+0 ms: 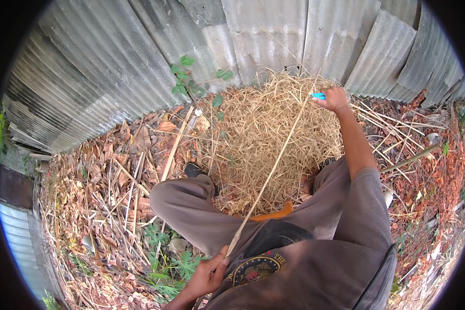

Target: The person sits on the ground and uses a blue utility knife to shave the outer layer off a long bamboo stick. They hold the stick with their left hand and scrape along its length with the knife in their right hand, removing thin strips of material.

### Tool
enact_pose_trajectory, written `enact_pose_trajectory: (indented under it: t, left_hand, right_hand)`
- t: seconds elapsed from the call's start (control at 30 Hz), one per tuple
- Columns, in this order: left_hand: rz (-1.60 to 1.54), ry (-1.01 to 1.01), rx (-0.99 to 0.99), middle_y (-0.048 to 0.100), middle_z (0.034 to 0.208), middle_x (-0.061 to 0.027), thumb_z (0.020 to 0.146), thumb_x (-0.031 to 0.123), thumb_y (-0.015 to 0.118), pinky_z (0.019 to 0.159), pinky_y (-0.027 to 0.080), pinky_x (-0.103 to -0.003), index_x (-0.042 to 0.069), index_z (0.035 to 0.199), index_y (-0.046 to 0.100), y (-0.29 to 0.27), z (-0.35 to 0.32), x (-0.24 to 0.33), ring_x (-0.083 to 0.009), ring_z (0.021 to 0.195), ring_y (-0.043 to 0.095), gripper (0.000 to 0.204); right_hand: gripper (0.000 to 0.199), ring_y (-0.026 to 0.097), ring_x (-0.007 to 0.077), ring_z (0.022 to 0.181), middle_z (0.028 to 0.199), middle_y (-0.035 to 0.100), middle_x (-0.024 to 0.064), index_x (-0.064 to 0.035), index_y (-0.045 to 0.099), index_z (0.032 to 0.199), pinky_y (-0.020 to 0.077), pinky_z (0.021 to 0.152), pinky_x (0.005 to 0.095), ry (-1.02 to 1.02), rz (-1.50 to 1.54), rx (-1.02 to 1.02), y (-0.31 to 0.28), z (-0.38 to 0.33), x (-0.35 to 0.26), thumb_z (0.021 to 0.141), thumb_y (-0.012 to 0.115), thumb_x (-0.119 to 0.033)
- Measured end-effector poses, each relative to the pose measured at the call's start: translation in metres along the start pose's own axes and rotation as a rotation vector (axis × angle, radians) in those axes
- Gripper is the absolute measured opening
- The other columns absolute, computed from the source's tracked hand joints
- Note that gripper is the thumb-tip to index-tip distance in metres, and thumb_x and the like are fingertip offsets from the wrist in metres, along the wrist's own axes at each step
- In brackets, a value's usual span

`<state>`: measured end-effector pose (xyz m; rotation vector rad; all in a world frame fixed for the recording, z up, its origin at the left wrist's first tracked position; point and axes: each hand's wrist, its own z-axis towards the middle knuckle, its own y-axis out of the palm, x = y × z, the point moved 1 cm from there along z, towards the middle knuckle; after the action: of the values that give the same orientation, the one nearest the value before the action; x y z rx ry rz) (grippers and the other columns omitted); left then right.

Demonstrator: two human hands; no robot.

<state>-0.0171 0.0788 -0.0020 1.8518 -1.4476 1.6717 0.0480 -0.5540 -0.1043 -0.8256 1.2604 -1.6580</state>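
My left hand (207,275) is closed round the thick lower end of a long thin pale stick (266,187), beside my shirt. The stick slants up and away to the right, its far part reaching my right hand (336,99). That hand is stretched out and closed on a small bright blue tool (318,96), which lies against the stick. Most of the tool is hidden by the fingers, so its kind is unclear. Between my spread legs lies a heap of dry straw-like shavings (274,139).
Corrugated metal sheets (266,36) stand as a wall beyond the heap. Dry leaves (124,150) and loose sticks (176,144) cover the ground at left; more thin sticks (392,129) lie at right. A curved orange thing (274,213) shows in front of my lap. Green plants (186,263) grow nearby.
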Motion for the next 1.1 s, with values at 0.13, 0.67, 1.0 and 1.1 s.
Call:
enact_pose_trajectory:
  t: [0.13,0.67,1.0,1.1]
  left_hand:
    - [0.012,-0.009,-0.005,0.049,0.059,-0.0075,0.094,0.009,0.053,0.052,0.042,-0.023,-0.006,0.126,0.052,0.001,0.006,0.006,-0.0047,0.054,0.044,0.035]
    - [-0.206,0.035,0.150,0.042,0.062,0.0032,0.095,0.007,0.052,0.052,0.033,-0.019,-0.009,0.125,0.052,0.028,0.015,-0.028,-0.0023,0.058,0.037,0.034]
    - [-0.527,-0.111,0.109,0.042,0.063,0.0052,0.098,0.007,0.048,0.052,0.032,-0.018,-0.005,0.127,0.053,0.041,0.022,-0.030,-0.0024,0.057,0.035,0.032]
    - [-0.520,-0.056,0.086,0.042,0.062,0.0059,0.099,0.008,0.047,0.049,0.031,-0.018,-0.004,0.129,0.051,0.046,0.024,-0.042,-0.0021,0.053,0.035,0.033]
  right_hand:
    - [0.073,0.064,0.0328,0.069,0.064,0.063,0.0137,-0.0090,0.068,0.073,0.0484,0.062,0.0467,0.166,0.106,-0.021,-0.014,0.010,-0.030,0.078,0.043,-0.077]
    - [0.052,0.049,0.0098,0.056,0.061,0.051,0.0005,-0.0023,0.063,0.087,0.0409,0.055,0.0252,0.321,1.027,0.460,-0.021,0.029,-0.119,0.087,0.060,-0.054]
    - [0.045,0.039,0.0095,0.041,0.051,0.046,0.0001,-0.0069,0.057,0.065,0.0301,0.041,0.0281,0.506,1.161,0.543,-0.025,0.036,-0.140,0.094,0.056,-0.041]
    - [0.045,0.040,0.0110,0.042,0.050,0.048,0.0017,-0.0072,0.055,0.061,0.0312,0.043,0.0290,0.293,0.764,0.697,-0.029,0.041,-0.138,0.094,0.055,-0.038]
